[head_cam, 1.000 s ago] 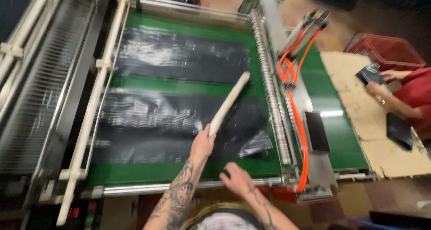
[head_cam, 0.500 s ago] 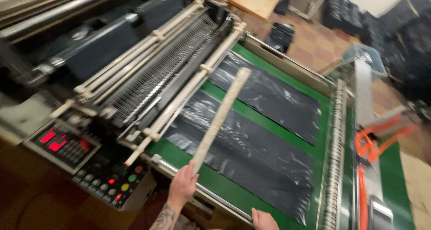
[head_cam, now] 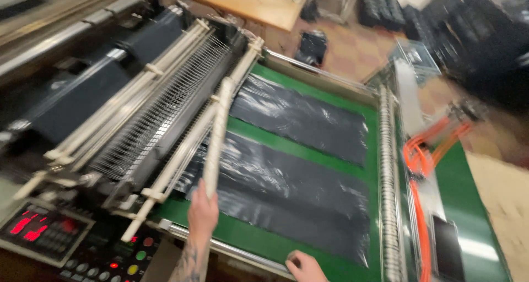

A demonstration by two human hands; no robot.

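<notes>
Stick (head_cam: 217, 133) sits clamped by its bottom end in my left hand (head_cam: 203, 211), angled up over the near black bag (head_cam: 286, 196) on the green belt (head_cam: 300, 150), while my right hand (head_cam: 304, 266) rests loosely curled, holding nothing, on the machine's front edge for balance, I guess.

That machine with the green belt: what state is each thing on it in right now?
Pale stick: held at its near end by the left hand, angled over the rollers.
Black plastic sheets: lying flat on the green belt.
Control panel: lit red.
Right hand: on the frame edge.
</notes>
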